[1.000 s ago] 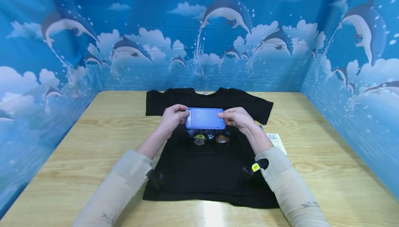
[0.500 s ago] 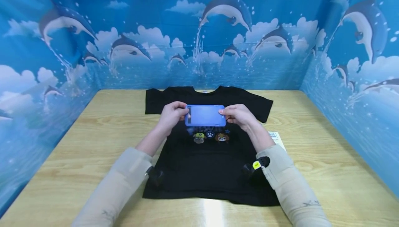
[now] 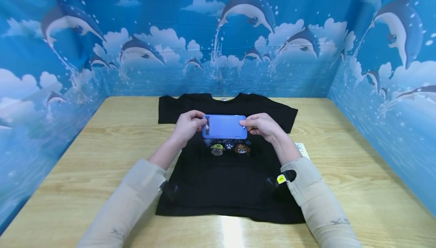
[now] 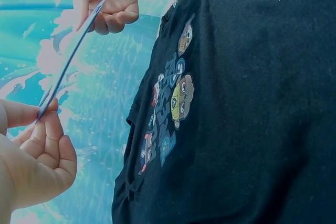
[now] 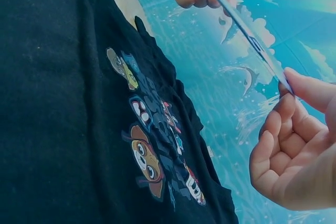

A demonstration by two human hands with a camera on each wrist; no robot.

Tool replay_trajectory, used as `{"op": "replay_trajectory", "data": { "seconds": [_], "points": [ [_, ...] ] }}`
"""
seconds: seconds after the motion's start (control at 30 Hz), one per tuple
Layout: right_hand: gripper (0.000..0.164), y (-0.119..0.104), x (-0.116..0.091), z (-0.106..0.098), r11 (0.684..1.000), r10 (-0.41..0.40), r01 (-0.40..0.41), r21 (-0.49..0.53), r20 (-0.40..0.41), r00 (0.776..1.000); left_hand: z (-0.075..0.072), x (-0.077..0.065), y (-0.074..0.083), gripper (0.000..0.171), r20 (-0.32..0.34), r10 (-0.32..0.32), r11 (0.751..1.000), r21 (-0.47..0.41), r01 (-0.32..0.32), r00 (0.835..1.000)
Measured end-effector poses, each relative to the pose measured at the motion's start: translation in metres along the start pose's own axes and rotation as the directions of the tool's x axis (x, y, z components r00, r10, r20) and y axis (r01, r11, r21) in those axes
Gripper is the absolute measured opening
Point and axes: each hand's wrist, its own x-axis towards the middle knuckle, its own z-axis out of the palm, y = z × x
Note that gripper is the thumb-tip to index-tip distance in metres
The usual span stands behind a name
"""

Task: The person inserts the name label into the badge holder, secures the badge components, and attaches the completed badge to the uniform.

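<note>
A flat blue card holder [image 3: 225, 127] is held up level above the black T-shirt [image 3: 231, 187], which lies spread on the table. My left hand [image 3: 189, 127] pinches its left end between thumb and fingers, and my right hand [image 3: 262, 126] pinches its right end. Edge-on, the card holder [image 4: 71, 59] appears as a thin strip in the left wrist view, apart from the shirt. The right wrist view also has the strip-like card holder [image 5: 247, 32] between both hands. Cartoon dog heads and a paw badge form the shirt's print [image 3: 229, 148], partly hidden behind the holder.
A white printed card [image 3: 302, 149] lies on the wooden table [image 3: 112, 145], partly covered by my right forearm. A blue curtain [image 3: 218, 74] with dolphins stands behind and along both sides. Cameras are strapped at both wrists.
The card holder stays between both hands and has tilted slightly. The head view has shifted a little, and more of the white printed card is now covered by the right forearm.
</note>
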Motion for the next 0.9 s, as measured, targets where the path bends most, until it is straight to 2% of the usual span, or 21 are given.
{"op": "replay_trajectory", "data": {
  "seconds": [0.7, 0.9],
  "points": [
    [0.015, 0.0040, 0.0001, 0.0012, 1.000, 0.019, -0.019, -0.009, -0.020, 1.000, -0.0002, 0.0022, -0.0067, 0.022, 0.000, 0.000, 1.000, 0.017, 0.000, 1.000],
    [0.015, 0.0050, 0.0002, 0.0009, 1.000, 0.012, -0.012, -0.014, 0.000, 1.000, -0.0003, 0.0022, -0.0074, 0.023, -0.002, -0.016, 0.999, 0.034, 0.016, 1.000]
  ]
}}
